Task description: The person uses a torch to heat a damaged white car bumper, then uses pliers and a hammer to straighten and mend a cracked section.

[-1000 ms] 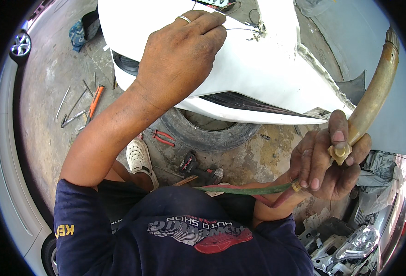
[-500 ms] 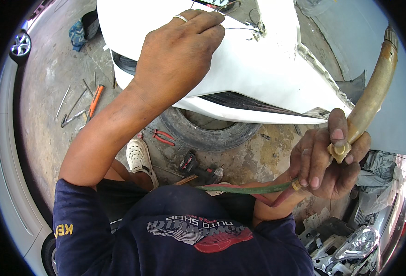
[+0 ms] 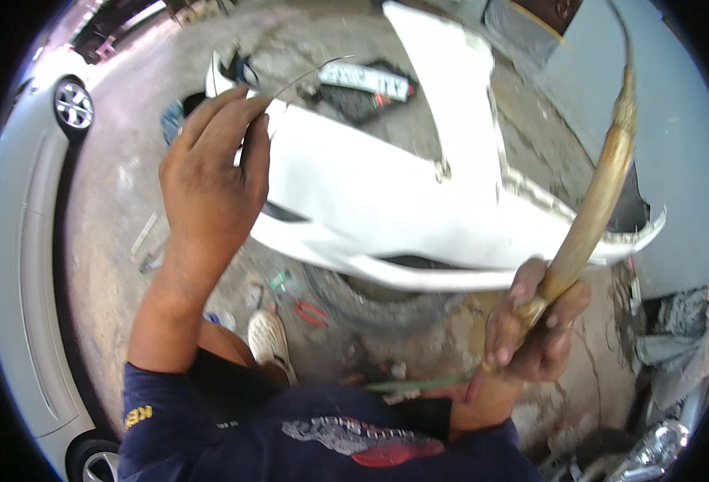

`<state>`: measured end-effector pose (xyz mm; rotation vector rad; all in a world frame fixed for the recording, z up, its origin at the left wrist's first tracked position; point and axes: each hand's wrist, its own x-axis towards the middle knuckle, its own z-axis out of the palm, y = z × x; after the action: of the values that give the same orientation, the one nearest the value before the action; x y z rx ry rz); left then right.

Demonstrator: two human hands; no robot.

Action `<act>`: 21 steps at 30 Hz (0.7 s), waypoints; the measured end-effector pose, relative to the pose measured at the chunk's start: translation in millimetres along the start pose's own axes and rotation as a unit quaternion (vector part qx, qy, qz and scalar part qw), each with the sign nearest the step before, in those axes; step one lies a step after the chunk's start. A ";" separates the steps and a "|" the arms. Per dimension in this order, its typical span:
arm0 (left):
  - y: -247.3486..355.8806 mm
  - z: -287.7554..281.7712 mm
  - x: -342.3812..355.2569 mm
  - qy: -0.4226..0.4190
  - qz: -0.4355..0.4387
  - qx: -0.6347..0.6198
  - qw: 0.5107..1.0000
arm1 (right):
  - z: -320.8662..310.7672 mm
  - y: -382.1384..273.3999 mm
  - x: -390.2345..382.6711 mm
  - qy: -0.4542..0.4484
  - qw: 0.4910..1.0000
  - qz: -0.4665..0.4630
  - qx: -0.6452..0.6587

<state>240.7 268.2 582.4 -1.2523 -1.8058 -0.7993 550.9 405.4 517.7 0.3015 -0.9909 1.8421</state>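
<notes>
A thin metal rod (image 3: 310,74) sticks out from the pinched fingers of my left hand (image 3: 214,165), raised above the left end of a white car bumper (image 3: 346,201). My right hand (image 3: 539,329) is wrapped around the lower end of a brass-coloured gas torch (image 3: 591,209). The torch leans up and to the right, tapering to a thin neck near the upper rim. From its base, a green hose (image 3: 423,382) and a red hose (image 3: 475,386) run by my right forearm. No flame can be made out.
A tire (image 3: 346,289) lies partly under the bumper, with red-handled pliers (image 3: 312,313) near my shoe (image 3: 268,337). Beyond is a white plate (image 3: 362,79) on a dark piece. A silver car (image 3: 21,249) stands left; a headlight (image 3: 660,450) sits lower right.
My left hand with the rod has moved left, off the middle of the bumper. My right hand and torch have shifted slightly left and down. The view has tilted, showing more floor beyond.
</notes>
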 end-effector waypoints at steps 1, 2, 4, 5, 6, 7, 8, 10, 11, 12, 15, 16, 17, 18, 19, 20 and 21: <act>-2.3 -5.9 9.1 0.032 -0.037 -0.036 0.998 | 3.1 2.8 -1.5 0.020 1.000 0.006 -0.006; -6.6 -9.6 18.7 0.048 -0.068 -0.079 0.993 | 5.1 7.5 -1.6 0.025 1.000 0.015 -0.007; -9.1 -21.3 37.1 0.071 -0.133 -0.174 0.973 | 11.6 9.8 -4.7 0.039 0.998 0.042 -0.019; -6.1 -29.2 48.0 0.054 -0.176 -0.230 0.956 | 16.2 8.3 -7.3 0.056 0.996 0.072 -0.016; -2.7 -36.8 57.4 0.032 -0.220 -0.283 0.933 | 19.4 12.1 -7.7 0.043 0.995 0.092 -0.003; 0.5 -46.7 64.3 0.008 -0.262 -0.335 0.905 | 24.2 14.2 -10.2 0.031 0.993 0.113 0.009; -4.2 -45.8 68.2 0.001 -0.270 -0.387 0.882 | 28.0 15.9 -11.5 0.012 0.991 0.131 0.018; -2.0 -40.4 71.4 -0.015 -0.310 -0.415 0.855 | 31.1 19.4 -15.2 -0.015 0.985 0.172 0.029; 0.7 -39.7 73.9 -0.026 -0.326 -0.422 0.846 | 31.8 24.6 -15.6 -0.035 0.983 0.176 0.030; 5.5 -39.1 72.9 -0.048 -0.335 -0.417 0.844 | 30.4 29.8 -18.6 -0.049 0.981 0.183 0.025; 13.0 -26.1 70.3 -0.036 -0.345 -0.440 0.828 | 30.8 25.5 -23.3 -0.062 0.966 0.246 0.040; 15.4 -24.2 71.0 -0.033 -0.343 -0.447 0.825 | 31.2 27.8 -25.0 -0.067 0.965 0.252 0.042; 17.8 -22.2 71.6 -0.029 -0.342 -0.456 0.821 | 31.5 30.2 -26.2 -0.072 0.963 0.257 0.043; 19.6 -19.7 71.2 -0.025 -0.342 -0.465 0.816 | 31.5 32.1 -27.1 -0.085 0.963 0.251 0.038; 21.0 -17.6 70.9 -0.020 -0.342 -0.474 0.811 | 32.1 34.0 -27.9 -0.087 0.963 0.253 0.038; 21.9 -16.0 70.9 -0.015 -0.340 -0.473 0.813 | 32.9 35.8 -28.6 -0.088 0.962 0.255 0.038; 22.5 -14.7 70.3 -0.009 -0.338 -0.471 0.815 | 33.5 36.8 -29.8 -0.089 0.961 0.258 0.038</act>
<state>251.0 295.1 651.9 -1.1135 -1.9212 -2.2978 527.0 354.6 503.1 0.2750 -1.2048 2.3603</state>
